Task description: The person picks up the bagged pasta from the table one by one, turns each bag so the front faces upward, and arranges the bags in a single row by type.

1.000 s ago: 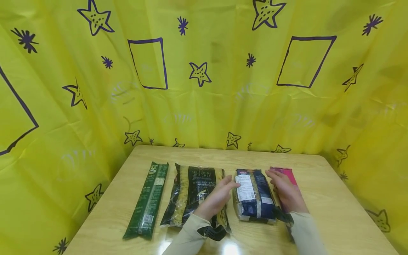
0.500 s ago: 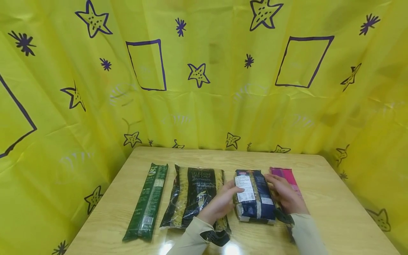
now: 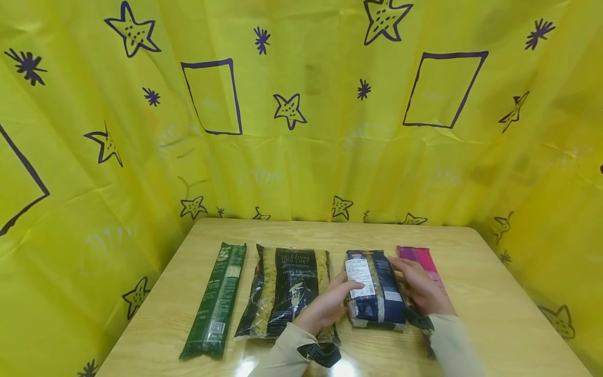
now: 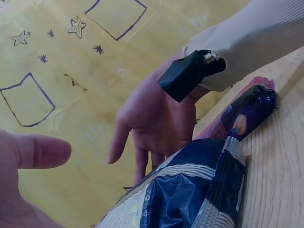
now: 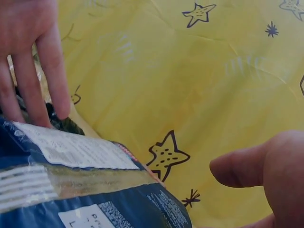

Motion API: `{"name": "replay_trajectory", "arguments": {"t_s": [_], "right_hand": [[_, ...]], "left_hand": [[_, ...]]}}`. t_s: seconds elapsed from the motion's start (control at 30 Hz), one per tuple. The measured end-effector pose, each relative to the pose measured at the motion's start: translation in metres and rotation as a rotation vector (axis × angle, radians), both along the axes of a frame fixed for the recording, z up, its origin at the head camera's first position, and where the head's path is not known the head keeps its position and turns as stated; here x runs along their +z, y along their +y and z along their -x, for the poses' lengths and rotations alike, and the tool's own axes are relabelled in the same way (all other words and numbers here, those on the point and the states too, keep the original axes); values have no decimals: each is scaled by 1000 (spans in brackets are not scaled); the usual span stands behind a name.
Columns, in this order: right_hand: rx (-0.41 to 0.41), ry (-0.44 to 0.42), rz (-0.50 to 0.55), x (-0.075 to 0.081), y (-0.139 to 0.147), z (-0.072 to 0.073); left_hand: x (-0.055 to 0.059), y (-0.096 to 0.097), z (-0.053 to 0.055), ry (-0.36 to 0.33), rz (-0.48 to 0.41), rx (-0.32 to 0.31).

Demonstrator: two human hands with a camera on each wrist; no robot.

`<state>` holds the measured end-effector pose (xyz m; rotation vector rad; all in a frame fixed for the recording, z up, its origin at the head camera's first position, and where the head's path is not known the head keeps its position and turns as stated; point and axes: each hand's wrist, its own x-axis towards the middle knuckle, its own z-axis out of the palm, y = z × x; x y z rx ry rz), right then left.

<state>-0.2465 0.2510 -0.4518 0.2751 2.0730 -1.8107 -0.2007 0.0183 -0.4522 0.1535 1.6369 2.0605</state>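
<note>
A dark blue pasta bag [image 3: 375, 288] with a white label lies on the table between both hands. My left hand [image 3: 326, 307] is at its left side, thumb held over the label, fingers down along the edge. At the opposite side is my right hand [image 3: 422, 287], between this bag and a pink packet [image 3: 426, 260] that it partly covers. The left wrist view shows the right hand [image 4: 159, 116] with fairly straight fingers reaching down behind the blue bag [image 4: 183, 190]. In the right wrist view, the left hand's fingers [image 5: 53, 71] extend down to the bag's labelled side.
Left of the blue bag lies a large black and clear bag of penne [image 3: 287, 293], partly under the left forearm in view. A long green packet [image 3: 214, 303] lies further left. The wooden table [image 3: 490, 309] ends at a yellow patterned curtain [image 3: 301, 167] behind.
Both hands have come down and closer to the sides of the blue pasta bag; the left thumb now overlaps its label. The bags keep their places while the head view shifts slightly.
</note>
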Motion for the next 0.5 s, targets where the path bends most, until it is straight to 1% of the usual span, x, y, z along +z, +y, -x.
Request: {"name": "replay_trajectory", "arguments": {"t_s": [0.17, 0.33, 0.5], "right_hand": [[-8, 0, 19, 1, 0, 1], [-27, 13, 22, 2, -1, 0], [9, 47, 29, 0, -1, -2]], "left_hand": [[0, -1, -1, -12, 54, 16], [0, -2, 0, -10, 60, 16], [0, -1, 0, -4, 76, 22]]}}
